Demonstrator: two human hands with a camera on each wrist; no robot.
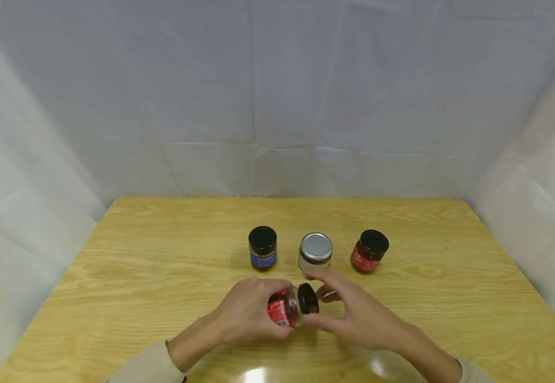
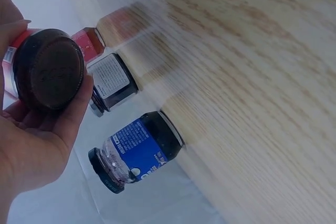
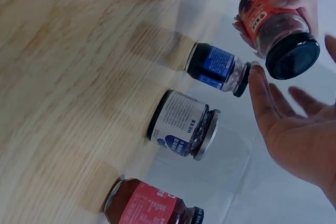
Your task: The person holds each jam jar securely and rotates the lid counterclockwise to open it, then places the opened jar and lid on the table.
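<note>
The left grip (image 1: 249, 313) clasps a jar (image 1: 280, 312), seemingly for turning its lid (image 1: 308, 298), which needs the spread right grip (image 1: 361, 313) beside it to close.

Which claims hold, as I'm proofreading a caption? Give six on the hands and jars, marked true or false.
1. The left hand grips a red-labelled jar. True.
2. That jar stands upright. False: it is tipped sideways, its black lid towards the right hand.
3. The right hand is clenched in a fist. False: its fingers are spread beside that lid.
4. In the head view, the middle jar of the row has a silver lid. True.
5. The jar left of it has a white lid. False: the blue-labelled jar there has a black cap.
6. The row's rightmost jar has a red label. True.
</note>
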